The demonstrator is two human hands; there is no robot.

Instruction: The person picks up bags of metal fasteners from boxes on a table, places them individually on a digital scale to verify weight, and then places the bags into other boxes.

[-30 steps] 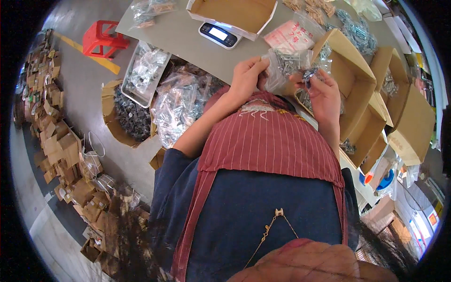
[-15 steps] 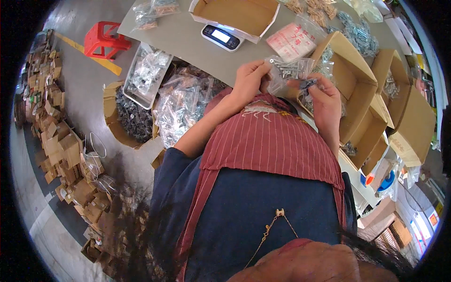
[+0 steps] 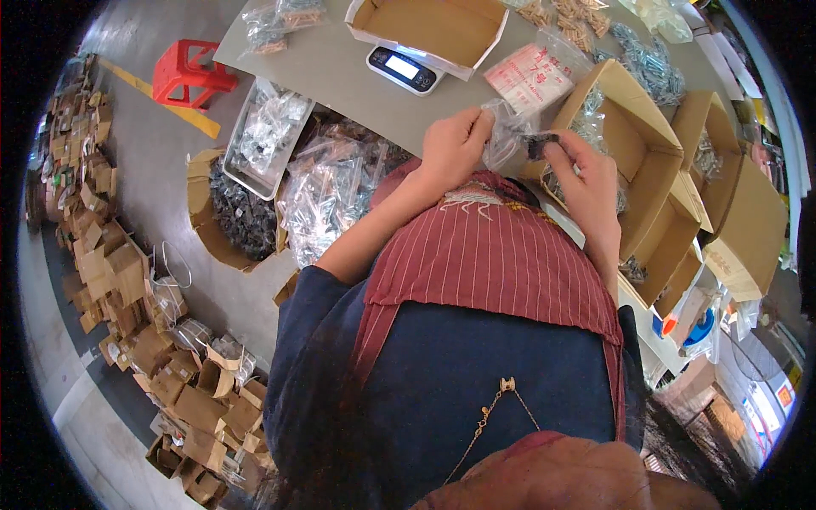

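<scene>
My left hand (image 3: 456,146) pinches the edge of a small clear plastic bag (image 3: 505,136) over the near edge of the table. To its right, my right hand (image 3: 586,174) has thumb and fingers closed on a small dark piece (image 3: 539,145), right beside the bag. I cannot tell whether the piece is partly inside the bag. What the bag holds is hard to make out now. Just beyond the hands lies a stack of flat bags with red print (image 3: 529,76). An open cardboard box (image 3: 650,140) of metal hardware stands close to my right hand.
A digital scale (image 3: 405,70) sits before a shallow cardboard tray (image 3: 442,30). Bags of screws (image 3: 650,64) and tan plugs (image 3: 582,21) lie at the back right. At left are a metal tray (image 3: 265,140), a carton of dark parts (image 3: 204,200) and a red stool (image 3: 191,75).
The bag has shifted and crumpled, and the screws seen in it before barely show. My right hand has turned, and the dark piece has moved slightly left.
</scene>
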